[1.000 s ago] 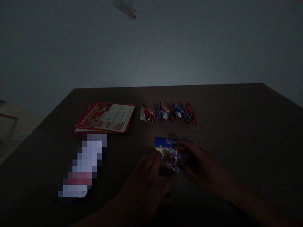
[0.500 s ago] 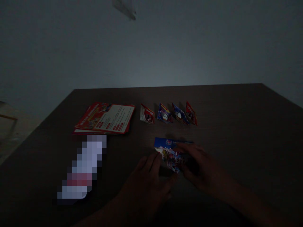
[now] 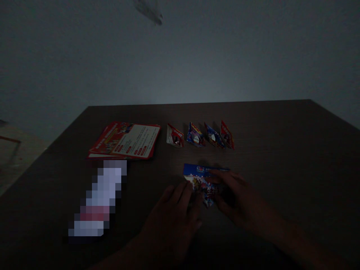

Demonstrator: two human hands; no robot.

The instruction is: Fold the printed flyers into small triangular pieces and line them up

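Observation:
A partly folded printed paper sheet [image 3: 197, 169], blue along its far edge with colourful pictures and lettering, lies on the table before me. My left hand [image 3: 176, 215] grips its near left edge, fingers bent over the paper. Across the sheet's right side, my right hand [image 3: 239, 195] holds it with curved fingers, the thumb near its front point. Both hands cover parts of the paper, and dim light hides some finger detail. Beyond it stand several small folded paper pieces: a red and white one [image 3: 174, 137], two blue ones [image 3: 195, 135] and a red one [image 3: 227, 135].
A stack of red and white printed leaflets [image 3: 132, 140] lies at the left on the dark table [image 3: 281, 150]. Nearer to me is a long, bright, pixelated object [image 3: 104, 195]. A grey wall [image 3: 197, 56] rises behind the table.
My left thumb has drawn back leftward from the paper's near point, and that point has shifted slightly. My right hand stays almost in place.

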